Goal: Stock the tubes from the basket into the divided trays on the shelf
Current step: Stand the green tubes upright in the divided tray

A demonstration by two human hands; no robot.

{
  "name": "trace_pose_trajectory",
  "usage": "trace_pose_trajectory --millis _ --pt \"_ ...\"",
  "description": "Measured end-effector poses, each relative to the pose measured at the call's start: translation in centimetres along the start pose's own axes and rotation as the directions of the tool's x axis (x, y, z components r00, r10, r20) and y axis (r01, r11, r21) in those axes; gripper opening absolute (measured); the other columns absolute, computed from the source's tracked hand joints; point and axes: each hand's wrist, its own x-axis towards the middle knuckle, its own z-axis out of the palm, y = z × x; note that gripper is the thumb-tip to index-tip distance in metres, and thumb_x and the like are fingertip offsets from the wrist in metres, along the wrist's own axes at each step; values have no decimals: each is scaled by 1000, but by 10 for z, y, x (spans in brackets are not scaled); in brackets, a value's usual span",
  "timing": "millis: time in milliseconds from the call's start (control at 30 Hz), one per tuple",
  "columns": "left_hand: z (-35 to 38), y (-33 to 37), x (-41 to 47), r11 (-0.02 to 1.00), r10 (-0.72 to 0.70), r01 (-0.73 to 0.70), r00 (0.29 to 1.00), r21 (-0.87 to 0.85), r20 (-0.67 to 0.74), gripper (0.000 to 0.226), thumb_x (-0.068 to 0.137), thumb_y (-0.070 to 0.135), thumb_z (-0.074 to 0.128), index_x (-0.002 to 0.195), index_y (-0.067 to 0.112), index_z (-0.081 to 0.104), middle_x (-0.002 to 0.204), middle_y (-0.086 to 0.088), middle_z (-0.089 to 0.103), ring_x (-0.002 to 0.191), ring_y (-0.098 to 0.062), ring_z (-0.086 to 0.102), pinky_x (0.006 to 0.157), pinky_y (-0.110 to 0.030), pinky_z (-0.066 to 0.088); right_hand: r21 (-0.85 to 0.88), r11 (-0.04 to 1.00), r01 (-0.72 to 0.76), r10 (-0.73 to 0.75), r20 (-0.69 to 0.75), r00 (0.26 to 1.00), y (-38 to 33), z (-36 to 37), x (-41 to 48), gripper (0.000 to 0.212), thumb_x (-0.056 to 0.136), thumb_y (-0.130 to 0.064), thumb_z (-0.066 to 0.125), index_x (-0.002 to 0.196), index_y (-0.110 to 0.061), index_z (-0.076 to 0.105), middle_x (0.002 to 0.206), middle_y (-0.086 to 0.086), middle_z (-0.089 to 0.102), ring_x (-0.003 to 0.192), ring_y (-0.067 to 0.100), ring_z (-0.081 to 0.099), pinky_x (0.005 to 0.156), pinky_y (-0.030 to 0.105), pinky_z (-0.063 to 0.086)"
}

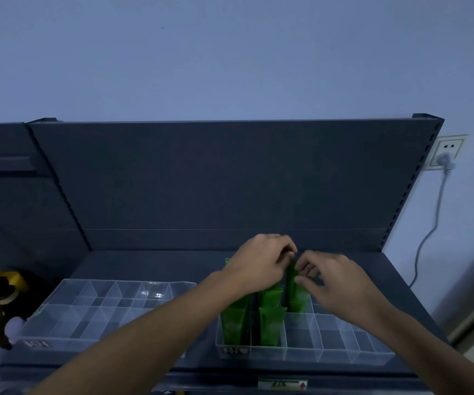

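Green tubes (233,323) are stood upright in the left compartments of the clear tray (329,357) on the shelf (144,263). One tube (297,297), in a rear compartment of this tray, is pinched at its top by the left hand (258,263) and the right hand (335,277).

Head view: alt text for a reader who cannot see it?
The left hand and right hand pinch the top of a green tube standing in a rear compartment of a clear divided tray on a dark shelf. Other green tubes stand in its left compartments; a second tray to the left holds none.
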Motion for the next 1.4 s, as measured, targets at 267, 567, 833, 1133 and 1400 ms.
trace_pose_trajectory --millis 267,567,833,1133,1400 --pt "-46 -18 -50 959 101 -54 982 277 -157 16 94 23 54 107 18 62 100 3 66 91 -20 61 80 -39 48 -137 988 67 -84 -125 989 -63 -5 13 6 93 -38 58 96 -34 55 90 -17 64 83 4 62 69 33 55" --pt "-127 -90 -185 902 52 55 971 429 -233 19 93 30 49 103 19 62 95 3 67 87 -21 60 77 -37 45 -301 939 169 -233 -190 954 -217 38 14 8 91 -32 60 97 -26 58 89 -9 64 84 16 62 69 30 45" --pt "-211 -186 -364 874 -11 115 976 473 -217 19 93 33 50 101 20 61 92 2 65 84 -25 61 73 -38 45 -267 934 239 -288 -162 944 -392 128 1 12 93 -29 58 102 -21 59 93 -4 65 85 18 60 73 31 46" --pt "-215 -291 -534 862 -242 278 960 425 -139 23 91 33 48 101 17 61 89 -4 64 78 -32 60 62 -40 46 -136 931 340 -348 -39 937 -519 261 -18 17 91 -25 57 106 -16 60 99 3 64 90 26 61 72 37 47" --pt "-105 -385 -648 864 -451 432 892 256 17 24 93 37 46 108 22 57 103 -1 66 85 -30 63 61 -34 47 -59 925 374 -367 106 924 -538 421 -45 16 86 -18 61 102 -14 60 92 5 62 84 27 59 63 38 47"
